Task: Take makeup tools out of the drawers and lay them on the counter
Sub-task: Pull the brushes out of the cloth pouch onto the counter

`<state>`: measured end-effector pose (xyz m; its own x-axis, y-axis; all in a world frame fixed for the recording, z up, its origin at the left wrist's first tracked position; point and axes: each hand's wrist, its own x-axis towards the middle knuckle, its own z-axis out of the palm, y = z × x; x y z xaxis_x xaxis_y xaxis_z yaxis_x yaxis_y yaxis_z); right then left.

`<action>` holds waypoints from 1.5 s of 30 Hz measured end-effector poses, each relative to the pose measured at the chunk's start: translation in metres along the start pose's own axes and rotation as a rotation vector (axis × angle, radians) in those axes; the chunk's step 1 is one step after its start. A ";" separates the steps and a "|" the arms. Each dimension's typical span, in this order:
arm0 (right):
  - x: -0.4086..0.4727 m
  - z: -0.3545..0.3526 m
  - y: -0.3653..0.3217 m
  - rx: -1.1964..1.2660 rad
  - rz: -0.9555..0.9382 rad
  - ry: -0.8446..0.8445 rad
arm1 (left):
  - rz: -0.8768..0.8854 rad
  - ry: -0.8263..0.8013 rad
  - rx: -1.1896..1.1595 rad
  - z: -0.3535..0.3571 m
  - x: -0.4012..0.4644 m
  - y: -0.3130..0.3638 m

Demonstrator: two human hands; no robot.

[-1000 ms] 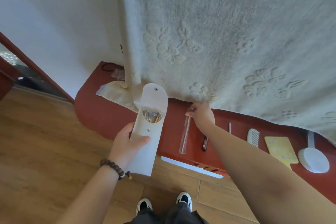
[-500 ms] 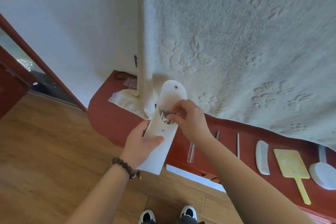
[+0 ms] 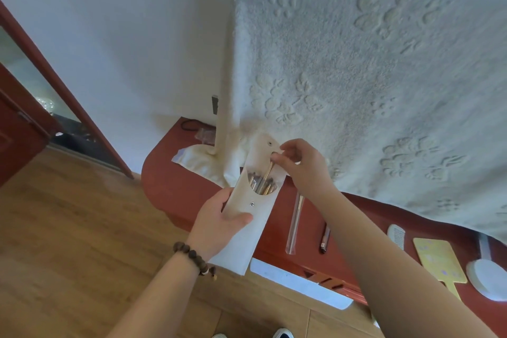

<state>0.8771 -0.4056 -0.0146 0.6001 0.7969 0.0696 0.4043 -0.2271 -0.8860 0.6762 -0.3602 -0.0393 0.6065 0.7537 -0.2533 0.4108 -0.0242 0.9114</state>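
Note:
My left hand (image 3: 219, 225) grips a white flap pouch (image 3: 248, 223) held upright over the front edge of the red counter (image 3: 175, 189). Several makeup brushes (image 3: 260, 185) stand in its open mouth. My right hand (image 3: 301, 164) pinches the tip of one gold-handled brush (image 3: 268, 171) and has it partly raised out of the pouch. On the counter to the right lie a clear-sleeved brush (image 3: 295, 223), a dark pen-like tool (image 3: 324, 240), a white comb (image 3: 397, 234), a yellow hand mirror (image 3: 436, 261) and a white round mirror (image 3: 488, 278).
A thick cream blanket (image 3: 370, 90) hangs down over the back of the counter. Folded cloth (image 3: 200, 160) and a black cable (image 3: 189, 125) lie at the counter's left end. A drawer front (image 3: 299, 281) juts out below. Wooden floor and a red door frame (image 3: 63, 90) are at left.
My right hand left the sleeved brush on the counter, reached into the pouch mouth, and now lifts one gold-handled brush upward. The view has tilted up.

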 end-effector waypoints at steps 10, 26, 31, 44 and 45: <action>-0.002 0.002 0.000 0.436 0.275 -0.013 | 0.000 -0.021 0.029 -0.003 0.002 -0.006; 0.011 0.024 0.104 0.357 0.702 0.019 | -0.184 0.087 -0.052 -0.024 0.000 -0.042; 0.012 0.051 0.136 0.083 0.710 0.036 | -0.234 0.099 -0.046 -0.025 -0.005 -0.048; 0.002 0.019 0.160 -0.104 0.677 0.109 | -0.239 0.041 -0.063 -0.002 0.007 -0.044; 0.001 0.017 0.161 -0.111 0.677 0.103 | -0.241 0.034 -0.059 0.001 0.008 -0.044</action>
<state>0.9307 -0.4320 -0.1647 0.8058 0.4036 -0.4334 -0.0169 -0.7159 -0.6980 0.6635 -0.3534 -0.0814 0.4720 0.7550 -0.4552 0.4995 0.1965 0.8437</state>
